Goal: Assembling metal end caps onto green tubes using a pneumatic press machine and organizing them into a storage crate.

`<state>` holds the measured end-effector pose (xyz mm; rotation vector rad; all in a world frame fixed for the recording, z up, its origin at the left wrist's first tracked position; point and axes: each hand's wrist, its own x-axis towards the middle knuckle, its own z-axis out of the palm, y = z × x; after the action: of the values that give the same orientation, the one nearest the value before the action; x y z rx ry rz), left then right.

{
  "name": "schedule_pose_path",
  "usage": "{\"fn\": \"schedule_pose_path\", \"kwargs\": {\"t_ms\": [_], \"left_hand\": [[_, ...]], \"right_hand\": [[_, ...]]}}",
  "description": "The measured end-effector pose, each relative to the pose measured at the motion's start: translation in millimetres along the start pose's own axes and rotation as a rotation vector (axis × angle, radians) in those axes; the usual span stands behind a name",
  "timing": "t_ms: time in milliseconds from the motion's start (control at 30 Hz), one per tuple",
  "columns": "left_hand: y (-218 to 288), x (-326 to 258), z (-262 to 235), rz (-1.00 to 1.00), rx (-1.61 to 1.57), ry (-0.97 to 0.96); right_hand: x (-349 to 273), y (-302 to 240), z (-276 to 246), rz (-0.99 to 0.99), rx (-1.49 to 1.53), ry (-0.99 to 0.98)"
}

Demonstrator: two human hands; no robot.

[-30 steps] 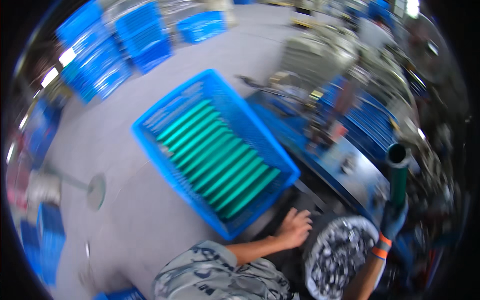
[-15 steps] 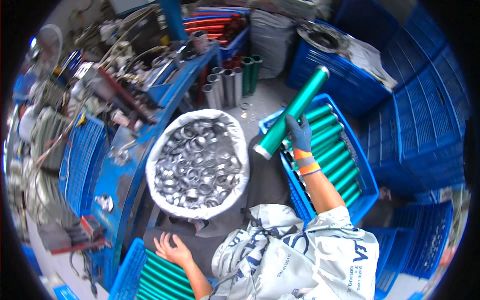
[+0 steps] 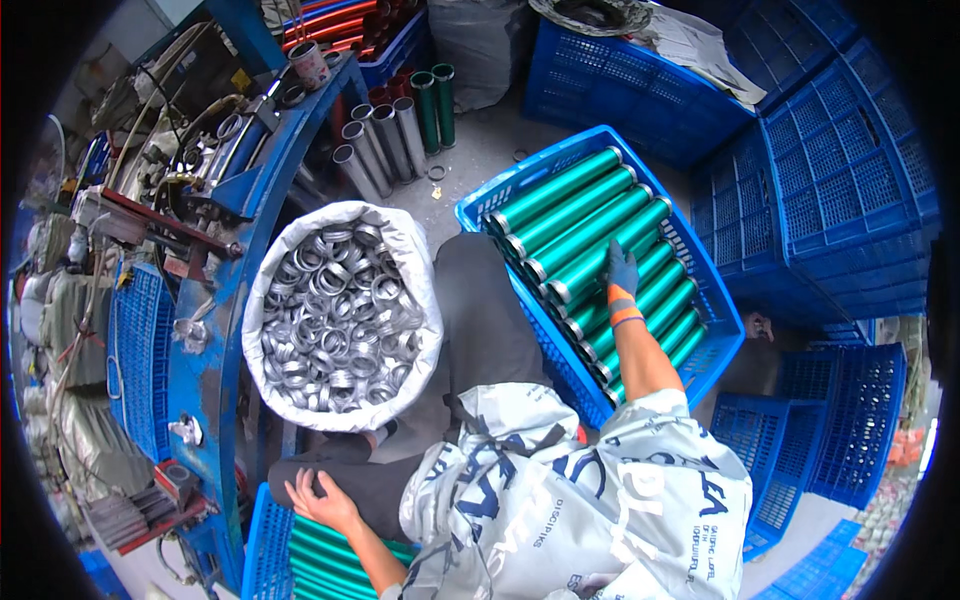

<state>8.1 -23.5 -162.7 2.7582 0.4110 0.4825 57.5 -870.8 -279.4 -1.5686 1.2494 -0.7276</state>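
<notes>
My right hand (image 3: 622,271), in a dark glove with an orange and grey cuff, lies against the green tubes in the blue crate (image 3: 724,342) at the right. Its fingers stretch over a green metal tube (image 3: 585,268) with silver end rings, resting on top of the row. My bare left hand (image 3: 325,502) is open with fingers apart, beside my knee and above a second blue crate (image 3: 257,545) of green tubes (image 3: 335,560). Nothing is in it. A white-lined tub (image 3: 428,300) full of silver metal rings (image 3: 340,315) stands between my legs and the bench.
A blue workbench (image 3: 215,385) with tools and clamps runs along the left. Silver tubes (image 3: 385,145) and green tubes (image 3: 434,108) stand upright on the floor ahead. Stacked blue crates (image 3: 830,190) line the right side; a crate of red tubes (image 3: 340,30) is at the back.
My right hand has lowered the held green tube into the right crate, and its fingers have loosened. The left hand stays open near the knee. The view has shifted toward the right.
</notes>
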Motion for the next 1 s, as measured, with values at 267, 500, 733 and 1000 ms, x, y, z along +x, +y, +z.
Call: {"fn": "schedule_pose_path", "kwargs": {"t_ms": [267,500,733,1000], "left_hand": [[-16.4,2.1,-29.3,0.075,-0.031,0.082],[-144.5,-48.7,-4.8,-0.662,-0.223,0.383],[-301.4,-178.6,2.9,-1.379,0.022,0.119],[-261.5,-215.3,22.9,-1.375,-0.103,-0.035]], "right_hand": [[-81.7,-50.0,40.5,-0.023,-0.386,0.135],[-102.4,-162.9,137.4,-0.859,-0.416,-0.053],[-403.5,-234.1,274.9,-0.86,-0.019,-1.317],[-515.0,-188.3,325.2,-1.674,-0.754,-1.039]]}}
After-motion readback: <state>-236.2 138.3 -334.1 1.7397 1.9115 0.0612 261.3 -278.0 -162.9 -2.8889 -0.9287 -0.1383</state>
